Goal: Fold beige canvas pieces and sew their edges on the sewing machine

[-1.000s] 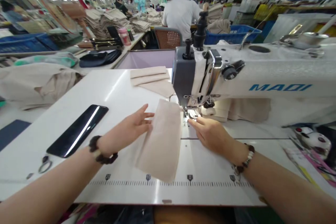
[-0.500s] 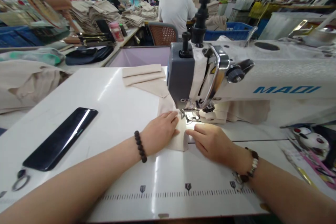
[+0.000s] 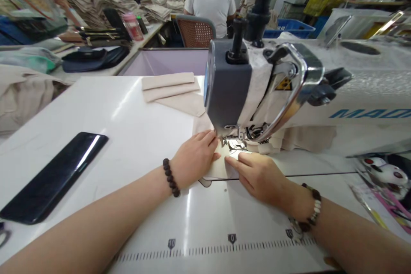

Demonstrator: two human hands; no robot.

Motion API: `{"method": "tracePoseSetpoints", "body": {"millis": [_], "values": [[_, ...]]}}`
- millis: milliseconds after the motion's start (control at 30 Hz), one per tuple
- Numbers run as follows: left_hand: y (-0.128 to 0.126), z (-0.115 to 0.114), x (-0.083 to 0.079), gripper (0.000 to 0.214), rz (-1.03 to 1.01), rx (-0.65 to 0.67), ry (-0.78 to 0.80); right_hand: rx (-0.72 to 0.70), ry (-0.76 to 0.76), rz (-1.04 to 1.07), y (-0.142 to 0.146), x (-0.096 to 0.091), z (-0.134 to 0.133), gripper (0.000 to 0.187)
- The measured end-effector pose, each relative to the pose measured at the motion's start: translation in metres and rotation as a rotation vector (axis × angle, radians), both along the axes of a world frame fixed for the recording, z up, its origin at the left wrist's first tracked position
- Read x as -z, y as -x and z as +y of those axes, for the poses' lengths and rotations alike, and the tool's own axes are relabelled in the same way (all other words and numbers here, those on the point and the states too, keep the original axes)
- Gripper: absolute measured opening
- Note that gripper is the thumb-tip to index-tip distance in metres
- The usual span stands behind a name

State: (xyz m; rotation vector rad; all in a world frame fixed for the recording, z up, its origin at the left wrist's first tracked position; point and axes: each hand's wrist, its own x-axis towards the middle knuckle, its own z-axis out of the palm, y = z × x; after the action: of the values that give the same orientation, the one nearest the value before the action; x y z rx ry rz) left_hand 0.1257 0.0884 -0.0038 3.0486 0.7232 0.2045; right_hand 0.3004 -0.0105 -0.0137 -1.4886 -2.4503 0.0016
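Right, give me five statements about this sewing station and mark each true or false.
1. The left hand rests on a beige fabric piece. True.
2. The right hand grips a smartphone. False: the smartphone lies on the tabletop, apart from the right hand.
3. A beaded bracelet circles the left wrist. True.
4. Folded beige fabric lies left of the sewing machine head. True.
5. The chair back ahead is solid. False: the chair back is perforated.

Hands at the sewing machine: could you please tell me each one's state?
Left hand: open, resting on the beige fabric.
Right hand: partly curled at the beige fabric's edge; grip unclear.
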Motion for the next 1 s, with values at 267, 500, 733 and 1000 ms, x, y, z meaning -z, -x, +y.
{"method": "tracePoseSetpoints", "body": {"millis": [267,500,733,1000], "values": [[-0.002,0.001,-0.002,0.021,0.004,-0.008,0.026,0.020,-0.007,-0.015,0.001,0.001,0.000,0.033],[-0.004,0.003,0.001,0.024,-0.002,-0.011,0.028,0.034,-0.008,-0.034,0.003,0.001,0.001,0.034],[0.001,-0.007,-0.015,0.014,0.086,0.082,0.073,-0.055,-0.029,-0.005,0.000,-0.001,0.000,0.029],[0.007,-0.019,-0.017,0.015,0.090,0.191,0.204,-0.087,-0.051,0.043,-0.002,-0.002,-0.002,0.028]]}}
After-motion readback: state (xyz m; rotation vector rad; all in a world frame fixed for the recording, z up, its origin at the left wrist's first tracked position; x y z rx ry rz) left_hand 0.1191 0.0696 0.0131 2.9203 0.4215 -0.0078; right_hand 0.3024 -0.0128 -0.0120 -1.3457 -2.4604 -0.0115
